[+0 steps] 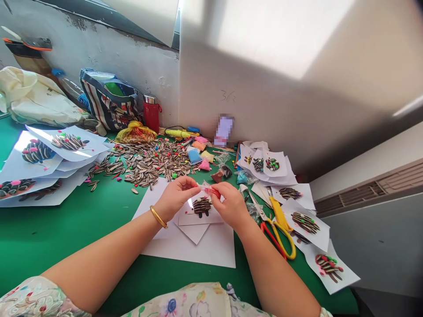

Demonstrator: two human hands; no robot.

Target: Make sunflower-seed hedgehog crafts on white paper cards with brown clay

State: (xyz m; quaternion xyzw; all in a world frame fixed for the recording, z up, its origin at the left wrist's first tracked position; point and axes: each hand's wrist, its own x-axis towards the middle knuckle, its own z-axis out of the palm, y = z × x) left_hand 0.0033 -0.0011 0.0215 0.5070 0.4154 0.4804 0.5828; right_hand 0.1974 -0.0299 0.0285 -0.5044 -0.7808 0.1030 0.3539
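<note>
In the head view, we are holding a clear packet (208, 190) with something red inside. Our left hand (176, 196) and right hand (231, 204) are pinching it tight with their fingertips, just above the seed hedgehog (202, 206) on white paper (198, 246), mid-table (82, 229). The seed pile (148, 160) is lying toward the far edge.

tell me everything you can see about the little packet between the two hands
The packet is a small bag of clear, crinkled plastic with a red lump inside; what the lump is cannot be told. It is held in the air, pinched at its left end by the left hand and at its right end by the right hand, just above a seed picture on white paper.
</note>
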